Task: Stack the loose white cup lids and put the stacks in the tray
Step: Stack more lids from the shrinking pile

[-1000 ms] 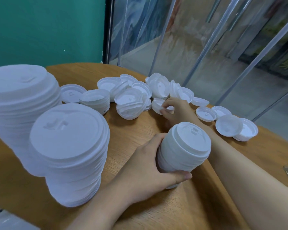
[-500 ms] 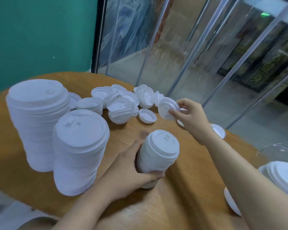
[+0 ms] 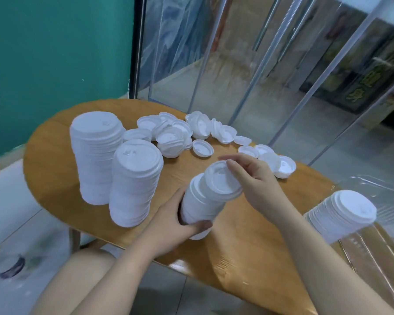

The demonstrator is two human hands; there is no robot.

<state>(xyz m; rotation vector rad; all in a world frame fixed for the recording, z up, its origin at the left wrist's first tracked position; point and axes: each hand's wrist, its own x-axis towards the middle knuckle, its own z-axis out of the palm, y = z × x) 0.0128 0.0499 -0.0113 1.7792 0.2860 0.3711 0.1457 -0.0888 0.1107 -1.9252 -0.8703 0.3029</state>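
**Seating a lid on a hand-held stack**

Teal wall and clear plastic strip curtains stood behind an oval, honey-coloured wooden tabletop (image 3: 55,169). Two tall stacks of white plastic cup lids stood at its left: the far stack (image 3: 96,155) and the near stack (image 3: 134,183), just beside one another. Loose white cup lids (image 3: 191,135) lay scattered along the far edge, some dome-up, some upturned, several overlapping.

Near the tabletop's middle, the left hand (image 3: 175,226) held a shorter, tilted stack of white lids (image 3: 203,205), its grip wrapped round the lower part with the thumb across the front. The right hand (image 3: 257,178) pinched the rim of a single white lid (image 3: 221,180) at the fingertips and held it askew on top of that stack, not yet seated flat.

At the right, one more stack (image 3: 341,214) lay tilted in the clear, ribbed plastic tray (image 3: 373,187).

Handling, as judged: each lid appeared thin, light and somewhat flexible, so the rim was the firmer place to take hold. A nested stack would be light but liable to lean or slide apart; gripping it round the side, low down, with a finger over the top, would likely keep it together on the way to the tray.
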